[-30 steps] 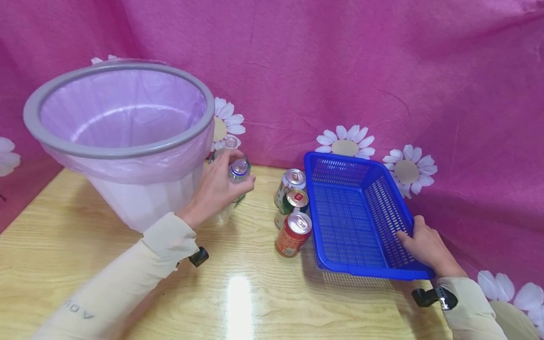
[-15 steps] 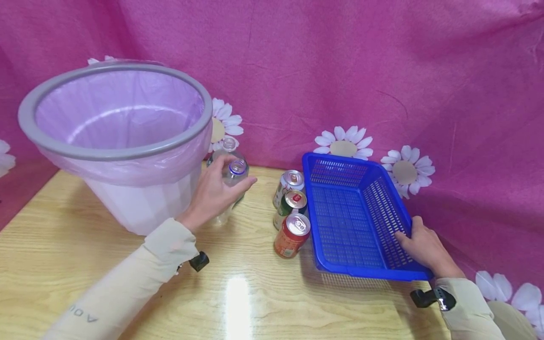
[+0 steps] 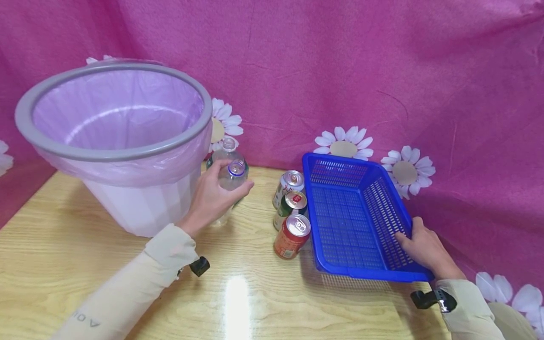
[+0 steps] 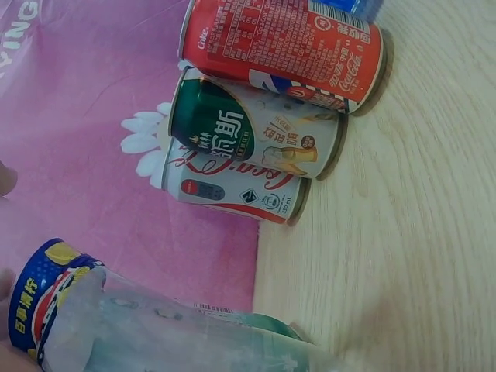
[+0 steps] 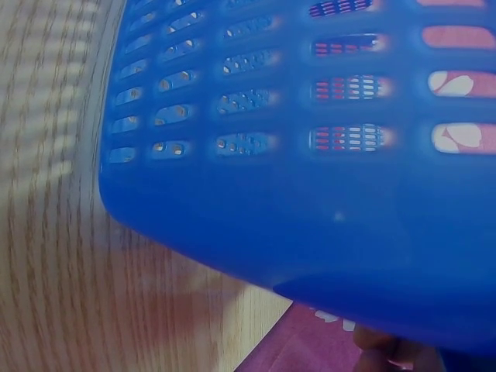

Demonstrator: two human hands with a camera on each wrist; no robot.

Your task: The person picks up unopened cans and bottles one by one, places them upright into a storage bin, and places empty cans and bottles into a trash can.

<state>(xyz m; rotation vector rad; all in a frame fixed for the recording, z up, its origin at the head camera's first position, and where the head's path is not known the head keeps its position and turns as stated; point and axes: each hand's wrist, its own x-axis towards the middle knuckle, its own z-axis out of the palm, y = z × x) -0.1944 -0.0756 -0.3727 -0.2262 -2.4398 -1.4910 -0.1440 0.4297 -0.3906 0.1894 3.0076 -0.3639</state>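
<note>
My left hand (image 3: 212, 198) is spread loosely about a clear plastic bottle (image 3: 233, 175) with a blue neck ring, standing upright beside the bin. In the left wrist view this bottle (image 4: 155, 325) has a blue label, and a gap shows between the thumb (image 4: 6, 180) and the bottle. Just behind stands a second clear bottle (image 3: 228, 144), partly hidden. At the right, my right hand (image 3: 427, 248) grips the rim of a blue plastic basket (image 3: 352, 222), thumb inside. The right wrist view shows mainly the basket's slotted wall (image 5: 271, 201).
A white bin (image 3: 144, 203) with a grey rim and pink liner stands at the left. Between bottles and basket, a white can (image 3: 289, 185), a green can (image 3: 293, 206) and a red Coke can (image 3: 292, 238) stand in a row. A pink flowered cloth (image 3: 272, 85) hangs behind the table.
My left hand has drawn back a little leftward, its fingers loosening from around the bottle, which stays standing. The right hand keeps its hold on the basket.
</note>
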